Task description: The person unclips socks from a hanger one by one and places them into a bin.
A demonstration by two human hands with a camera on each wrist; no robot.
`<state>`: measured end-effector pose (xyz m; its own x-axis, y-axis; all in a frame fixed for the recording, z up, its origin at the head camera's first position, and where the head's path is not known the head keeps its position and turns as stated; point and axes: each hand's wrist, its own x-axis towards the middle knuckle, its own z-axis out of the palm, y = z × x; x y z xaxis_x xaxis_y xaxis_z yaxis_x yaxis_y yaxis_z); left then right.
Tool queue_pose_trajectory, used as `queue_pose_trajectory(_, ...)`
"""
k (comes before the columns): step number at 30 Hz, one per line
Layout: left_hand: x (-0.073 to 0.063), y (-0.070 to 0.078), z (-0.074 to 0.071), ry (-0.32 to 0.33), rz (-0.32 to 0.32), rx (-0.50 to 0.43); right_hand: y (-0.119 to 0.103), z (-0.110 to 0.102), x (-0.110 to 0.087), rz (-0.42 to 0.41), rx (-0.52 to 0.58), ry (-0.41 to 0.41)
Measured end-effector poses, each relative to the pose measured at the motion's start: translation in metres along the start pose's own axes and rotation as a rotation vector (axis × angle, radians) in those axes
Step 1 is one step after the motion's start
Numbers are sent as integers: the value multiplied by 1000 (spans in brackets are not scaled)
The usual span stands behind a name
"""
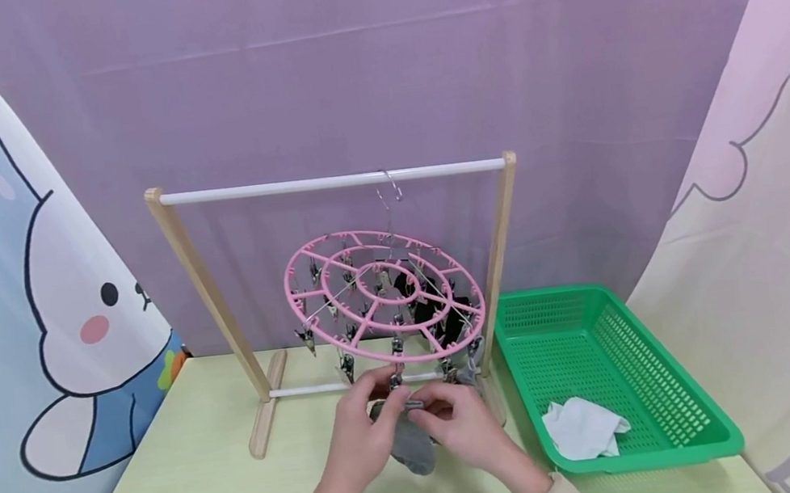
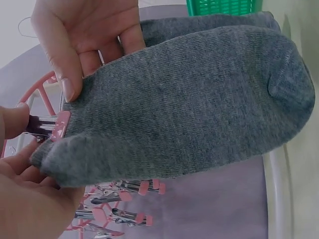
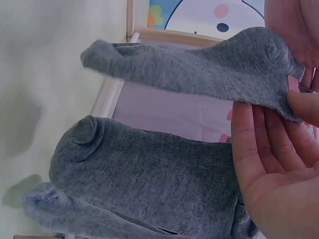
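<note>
A grey sock (image 1: 412, 446) hangs below the front rim of a pink round clip hanger (image 1: 363, 348). My left hand (image 1: 360, 429) holds a metal clip with pink tips (image 2: 52, 125) at the sock's cuff, its thumb on the clip's handle. With the right hand (image 1: 467, 425) I pinch the cuff's other side between thumb and fingers. The right wrist view shows the held sock (image 3: 199, 69) stretched out from the right hand (image 3: 279, 174), and another grey sock (image 3: 149, 174) hanging beside it. The clip's bite on the cuff is partly hidden.
The hanger hooks onto the white bar (image 1: 271, 188) of a wooden-legged rack (image 1: 206, 292). Several unused clips dangle from its left side; black items (image 1: 432, 315) hang at its right rear. A green basket (image 1: 673, 377) on the right holds a white cloth (image 1: 582, 427).
</note>
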<state>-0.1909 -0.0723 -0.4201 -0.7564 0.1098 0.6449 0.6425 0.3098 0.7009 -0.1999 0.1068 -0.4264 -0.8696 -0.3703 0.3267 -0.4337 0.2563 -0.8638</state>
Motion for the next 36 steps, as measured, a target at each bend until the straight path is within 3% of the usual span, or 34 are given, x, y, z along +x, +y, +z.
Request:
queue_pose_trajectory(13, 1, 0, -2, 13, -42, -31, 1, 3, -2, 23, -15, -5)
queue_pose_trajectory(20, 4, 2, -4, 39, 12, -35, 4, 5, -5, 15, -38, -16)
queue_pose_trajectory(23, 4, 3, -6, 45, -21, -44, 6, 2, -9, 30, -34, -21)
queue_pose_trajectory(30, 3, 0, -9, 102, -165, -92, 1, -19, -16, 67, 0, -65)
queue_pose_trajectory(36, 4, -3, -14, 137, -201, -85, -5, -38, -23, 42, -1, -54)
